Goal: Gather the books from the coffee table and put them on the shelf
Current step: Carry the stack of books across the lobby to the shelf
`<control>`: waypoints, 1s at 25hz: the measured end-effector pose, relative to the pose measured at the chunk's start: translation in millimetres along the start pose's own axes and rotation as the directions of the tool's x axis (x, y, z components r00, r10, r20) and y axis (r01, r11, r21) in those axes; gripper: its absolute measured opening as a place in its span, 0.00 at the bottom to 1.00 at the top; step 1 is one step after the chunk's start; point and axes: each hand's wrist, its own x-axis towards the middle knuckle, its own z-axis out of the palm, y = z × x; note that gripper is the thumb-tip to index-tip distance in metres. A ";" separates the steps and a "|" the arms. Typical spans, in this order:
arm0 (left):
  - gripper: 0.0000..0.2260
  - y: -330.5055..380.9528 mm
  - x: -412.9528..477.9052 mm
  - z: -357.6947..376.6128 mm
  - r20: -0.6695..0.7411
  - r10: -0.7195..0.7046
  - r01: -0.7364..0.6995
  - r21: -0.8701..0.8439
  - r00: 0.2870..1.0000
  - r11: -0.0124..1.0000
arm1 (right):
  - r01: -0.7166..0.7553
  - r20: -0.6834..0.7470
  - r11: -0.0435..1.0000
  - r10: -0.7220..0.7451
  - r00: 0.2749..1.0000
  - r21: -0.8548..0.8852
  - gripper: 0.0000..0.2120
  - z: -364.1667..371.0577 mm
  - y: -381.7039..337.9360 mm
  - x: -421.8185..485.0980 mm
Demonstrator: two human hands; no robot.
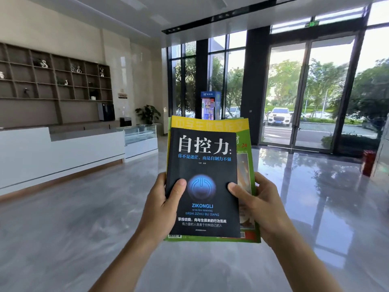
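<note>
1. While both hands hold them in the air, the books [207,182] stand as one stack in the middle of the view, above the floor [73,218], and no coffee table is visible.
2. The left hand [162,209] grips the left edge of the stack, with its thumb pressed on the black cover and the other fingers hidden behind.
3. The right hand [259,207] grips the right edge in the same way, its thumb lying on the black cover near the blue circle; the fingers behind cannot be seen.
4. The black book [203,157] is on top and faces the camera; a yellow book [208,123] and a green book [246,144] show behind it at the top and at the right side.
5. The long axis of the stack runs from near to far, tilted up, so the top edges point away from the person.
6. The shelf [54,81] is on the far left wall, behind a white counter [63,150], well apart from the stack.
7. This is the relation that matters, I think: the shelf lies to the left of the hands, and the left hand is the nearer one to it.
8. My judgement is that gathering is done and carrying is the step now; the person probably needs to turn left and go around the counter.
9. A risk is that the thin books behind slide out, because they sit a little crooked.
</note>
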 end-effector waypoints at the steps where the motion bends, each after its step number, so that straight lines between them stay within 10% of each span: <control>1: 0.06 -14.4 43.3 7.0 0.007 0.000 0.000 -0.005 1.000 1.000 | 0.002 -0.006 1.000 -0.002 1.000 -0.008 0.14 7.7 8.5 44.4; 25: 0.14 -491.8 882.1 121.8 0.049 -0.010 0.011 -0.018 0.999 1.000 | 0.015 0.067 0.999 -0.012 0.998 -0.043 0.15 167.3 339.3 942.9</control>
